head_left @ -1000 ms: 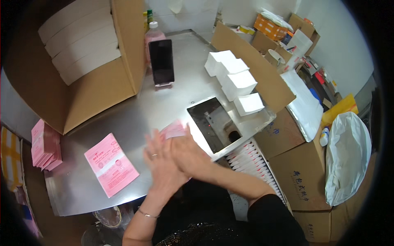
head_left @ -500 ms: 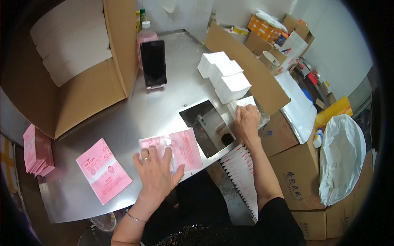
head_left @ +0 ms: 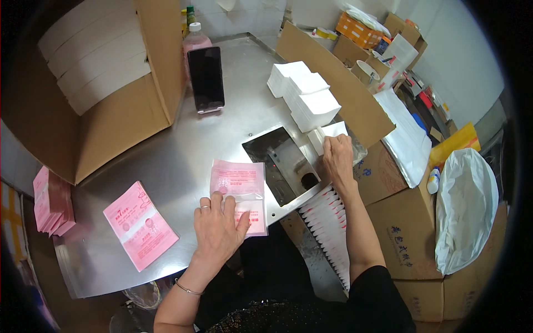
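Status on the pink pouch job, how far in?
Done: none visibly finished. In hand: left hand flat on the open pink pouch; right hand on a white pad. Left: another pouch, pink stack, white pad stacks.

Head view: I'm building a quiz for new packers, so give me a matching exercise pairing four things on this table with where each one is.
Things:
1. left hand
2. right hand
3. black phone
4. pink stack

Places:
A. propped against a pink bottle
B. on a small white stack
C. flat on an open pink packet
D. at the table's far left edge

Pairs: 1-C, 2-B, 3-A, 4-D
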The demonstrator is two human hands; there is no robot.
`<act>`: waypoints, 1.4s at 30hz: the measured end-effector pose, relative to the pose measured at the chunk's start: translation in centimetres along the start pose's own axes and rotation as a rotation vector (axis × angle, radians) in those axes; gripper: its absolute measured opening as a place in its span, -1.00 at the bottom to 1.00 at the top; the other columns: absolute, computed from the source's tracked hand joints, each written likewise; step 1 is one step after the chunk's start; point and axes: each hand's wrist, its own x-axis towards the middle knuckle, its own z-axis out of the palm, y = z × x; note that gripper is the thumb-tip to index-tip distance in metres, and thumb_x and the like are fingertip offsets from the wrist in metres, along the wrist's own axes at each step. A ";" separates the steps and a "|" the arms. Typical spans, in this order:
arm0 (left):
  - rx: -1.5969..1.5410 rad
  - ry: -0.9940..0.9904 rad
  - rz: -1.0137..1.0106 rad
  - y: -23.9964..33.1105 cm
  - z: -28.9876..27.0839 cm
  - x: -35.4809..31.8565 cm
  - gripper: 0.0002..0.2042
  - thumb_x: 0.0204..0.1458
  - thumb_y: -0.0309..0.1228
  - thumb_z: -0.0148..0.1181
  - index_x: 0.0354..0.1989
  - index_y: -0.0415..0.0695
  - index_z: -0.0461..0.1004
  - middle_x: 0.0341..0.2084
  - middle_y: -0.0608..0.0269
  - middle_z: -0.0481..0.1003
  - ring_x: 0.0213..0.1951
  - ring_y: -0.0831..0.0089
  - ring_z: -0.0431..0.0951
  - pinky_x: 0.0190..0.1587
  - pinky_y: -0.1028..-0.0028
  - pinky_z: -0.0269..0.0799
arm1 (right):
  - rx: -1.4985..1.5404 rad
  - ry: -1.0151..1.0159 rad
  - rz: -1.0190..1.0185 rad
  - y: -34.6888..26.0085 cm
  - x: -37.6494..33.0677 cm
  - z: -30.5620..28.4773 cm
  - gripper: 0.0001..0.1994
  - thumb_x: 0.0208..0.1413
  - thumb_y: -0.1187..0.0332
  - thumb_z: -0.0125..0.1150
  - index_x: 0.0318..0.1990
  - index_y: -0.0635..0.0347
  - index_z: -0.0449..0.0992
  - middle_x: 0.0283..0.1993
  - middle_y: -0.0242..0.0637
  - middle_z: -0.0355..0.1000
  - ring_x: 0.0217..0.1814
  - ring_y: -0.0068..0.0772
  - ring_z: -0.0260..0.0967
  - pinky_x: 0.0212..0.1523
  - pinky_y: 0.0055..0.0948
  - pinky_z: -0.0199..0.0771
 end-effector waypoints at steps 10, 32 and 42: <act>-0.267 -0.164 0.089 -0.5 -1.0 -1.0 -0.46 -0.14 -0.36 0.33 0.09 -0.22 0.42 -0.10 -0.08 0.36 -0.14 0.02 0.37 -0.13 0.17 0.36 | 0.207 0.067 -0.333 -6.7 -3.5 1.0 -0.55 -0.02 0.63 0.15 0.11 0.34 0.45 0.07 0.01 0.47 0.10 0.13 0.44 0.17 0.01 0.40; -0.039 0.251 -0.238 -7.3 -8.3 -7.5 -0.83 -0.21 -0.59 0.13 -0.38 -0.13 0.39 -0.08 -0.03 0.38 0.01 -0.04 0.36 0.11 0.03 0.23 | 0.050 -0.031 -0.179 -7.6 -2.0 0.5 -0.90 0.10 0.42 0.15 -0.39 0.20 0.54 -0.42 -0.13 0.46 -0.29 -0.03 0.47 -0.24 -0.09 0.42; 0.080 0.010 -0.384 -9.8 -9.9 -7.5 -0.80 -0.05 -0.61 0.08 -0.20 -0.18 0.41 -0.33 0.04 0.39 -0.16 0.06 0.39 0.07 0.14 0.29 | -0.170 -0.009 0.004 -0.7 0.1 0.9 -0.82 0.18 0.34 0.18 -0.33 0.30 0.54 -0.25 -0.10 0.39 -0.12 -0.08 0.34 -0.12 -0.02 0.31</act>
